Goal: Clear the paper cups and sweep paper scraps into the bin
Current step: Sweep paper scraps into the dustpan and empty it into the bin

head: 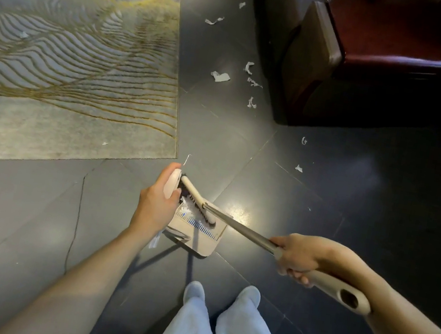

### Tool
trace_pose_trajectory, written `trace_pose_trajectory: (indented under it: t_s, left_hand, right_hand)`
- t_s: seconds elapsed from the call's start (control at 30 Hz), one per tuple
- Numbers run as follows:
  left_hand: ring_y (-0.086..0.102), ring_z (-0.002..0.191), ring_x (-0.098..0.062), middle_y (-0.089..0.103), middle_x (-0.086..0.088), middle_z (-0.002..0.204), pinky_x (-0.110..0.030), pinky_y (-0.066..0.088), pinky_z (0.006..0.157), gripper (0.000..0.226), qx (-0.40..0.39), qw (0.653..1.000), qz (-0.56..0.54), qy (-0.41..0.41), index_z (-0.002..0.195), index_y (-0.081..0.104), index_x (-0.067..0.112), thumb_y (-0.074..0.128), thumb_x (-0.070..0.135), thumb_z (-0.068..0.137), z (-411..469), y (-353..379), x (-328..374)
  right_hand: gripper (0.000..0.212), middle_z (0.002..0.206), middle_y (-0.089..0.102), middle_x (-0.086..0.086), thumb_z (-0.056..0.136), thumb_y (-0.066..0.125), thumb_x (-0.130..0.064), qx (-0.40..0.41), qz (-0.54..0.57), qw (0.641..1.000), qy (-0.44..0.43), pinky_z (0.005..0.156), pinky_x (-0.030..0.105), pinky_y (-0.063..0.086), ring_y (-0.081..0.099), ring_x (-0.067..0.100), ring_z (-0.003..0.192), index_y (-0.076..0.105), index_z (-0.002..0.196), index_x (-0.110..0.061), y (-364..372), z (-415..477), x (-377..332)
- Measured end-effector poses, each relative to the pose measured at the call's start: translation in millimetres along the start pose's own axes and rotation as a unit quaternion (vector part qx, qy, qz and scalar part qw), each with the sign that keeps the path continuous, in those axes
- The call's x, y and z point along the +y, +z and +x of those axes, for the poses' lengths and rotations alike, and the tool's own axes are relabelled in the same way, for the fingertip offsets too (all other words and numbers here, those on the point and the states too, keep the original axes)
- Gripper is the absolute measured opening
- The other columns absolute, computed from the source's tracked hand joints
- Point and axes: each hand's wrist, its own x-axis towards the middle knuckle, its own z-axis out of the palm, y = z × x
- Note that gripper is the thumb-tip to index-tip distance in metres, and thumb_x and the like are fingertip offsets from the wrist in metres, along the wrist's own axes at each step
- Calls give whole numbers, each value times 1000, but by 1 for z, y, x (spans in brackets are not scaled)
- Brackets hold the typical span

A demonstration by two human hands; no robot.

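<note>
Two hands grip: left hand (158, 200) clamps one dustpan (201, 236), right hand (296, 256) clamps one broom (238, 226); at least eight paper scraps (220, 76) lie beyond them.

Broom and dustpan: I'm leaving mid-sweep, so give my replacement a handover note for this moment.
Hands: left hand grips the dustpan by its handle; right hand grips the broom.
Done: some scraps lie in the dustpan, with the broom head on them.
Left: loose scraps on the floor beside the armchair, and a few on the rug.
No cups or bin in view.
</note>
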Motion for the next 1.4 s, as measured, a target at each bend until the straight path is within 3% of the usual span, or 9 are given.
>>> trace_pose_trajectory:
  t_s: [0.23,0.4,0.6,0.7,0.8,0.87,1.0,1.23,1.4]
  left_hand:
    - [56,91,-48,61,-23,101,-51,54,75,46,80,995,-29,-51,132,48,37,56,13,94,33,-27,-10]
    - [59,87,-44,53,-11,89,-51,55,75,47,129,988,-40,-72,133,49,35,57,11,93,67,-37,-1]
    - [56,93,-52,62,-28,101,-53,52,75,49,143,983,-56,-97,130,46,45,55,12,95,110,-45,-1]
    - [56,96,-52,62,-28,105,-54,53,75,50,145,982,-58,-104,127,45,49,54,12,95,129,-51,-2]
    - [55,99,-55,60,-30,109,-57,52,75,49,131,984,-53,-108,128,45,47,54,12,95,145,-60,-5]
    - [54,101,-54,59,-30,112,-59,51,78,49,117,987,-50,-102,129,46,44,54,11,95,152,-66,-4]
    - [57,98,-52,62,-28,109,-57,51,80,49,84,992,-40,-82,129,48,42,56,10,93,164,-72,2]
    - [55,69,-30,57,-7,81,-42,49,65,51,-13,1000,-20,8,116,45,55,55,11,92,179,-62,33]
    - [54,73,-31,58,-7,88,-47,52,72,50,-68,995,6,74,115,47,53,56,10,92,190,-28,74]
  right_hand:
    - [53,51,43,6,91,45,5,46,-17,998,-46,37,19,40,39,8,30,35,140,-11,-62,13,-50]
    - [49,49,46,6,90,49,5,66,-11,994,-83,38,19,41,41,9,30,40,137,-8,-114,40,-97]
    - [50,60,52,12,87,45,5,98,-74,986,-114,45,23,45,47,13,38,42,135,-10,-141,101,-147]
    - [65,54,52,2,86,43,9,79,-68,989,-108,32,14,37,45,5,25,32,145,-13,-130,137,-147]
    - [75,57,49,4,85,43,11,25,4,998,-64,31,12,35,42,4,23,23,150,-20,-117,156,-134]
    - [74,41,48,3,87,43,9,-12,-37,999,-32,34,14,37,41,8,25,20,150,-23,-109,152,-127]
    - [81,42,47,2,87,44,7,-46,-59,997,-6,35,16,40,42,7,27,12,153,-29,-107,120,-114]
    - [83,46,42,4,88,43,1,-6,54,998,16,37,20,40,40,11,32,13,148,-48,-111,69,-67]
    - [79,60,52,8,87,45,0,44,177,983,29,40,23,44,43,10,39,23,145,-50,-112,49,-13]
